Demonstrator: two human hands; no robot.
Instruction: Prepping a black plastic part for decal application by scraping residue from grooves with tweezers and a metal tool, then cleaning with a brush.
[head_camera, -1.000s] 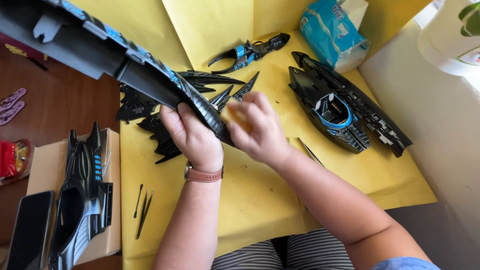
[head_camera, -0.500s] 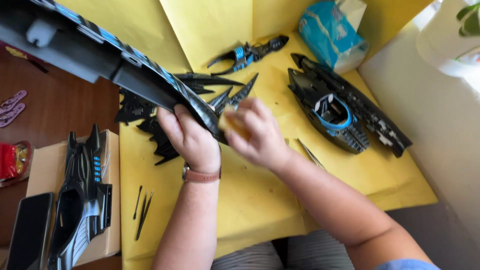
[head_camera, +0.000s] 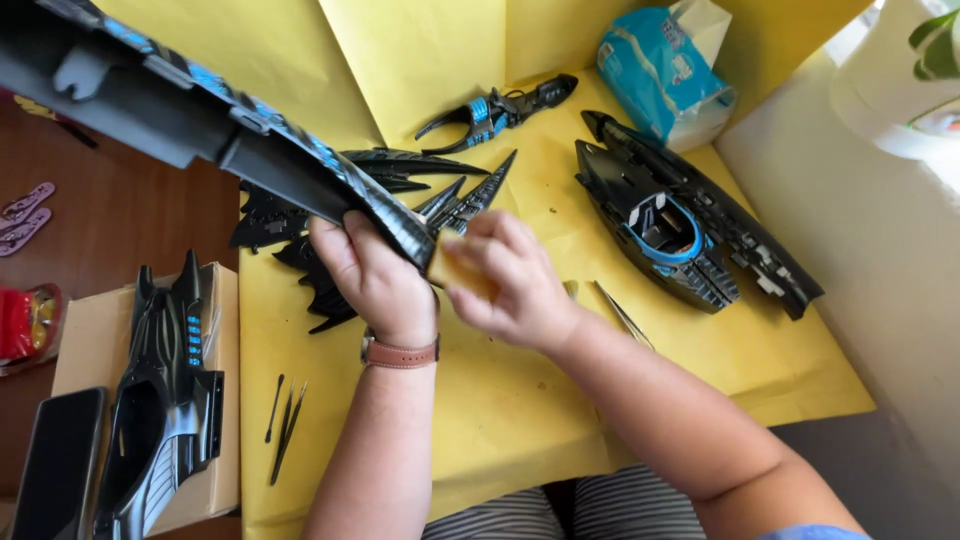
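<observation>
The left hand (head_camera: 375, 275) grips a long black model panel (head_camera: 200, 120) with blue accents near its pointed end, fingers wrapped tight around it, lifting it clear of the surface so the tip is reachable; the right hand (head_camera: 510, 285) pinches a small tan block (head_camera: 458, 270) between closed fingers and presses it against that tip, apparently to rub it. The yellow paper (head_camera: 520, 400) covers the surface beneath, seemingly as protection; a black hull section (head_camera: 680, 230), winged pieces (head_camera: 400, 170) and thin black tools (head_camera: 285, 425) lie spread within reach, while another body shell (head_camera: 165, 400) rests on a cardboard box (head_camera: 90, 330) to the left.
</observation>
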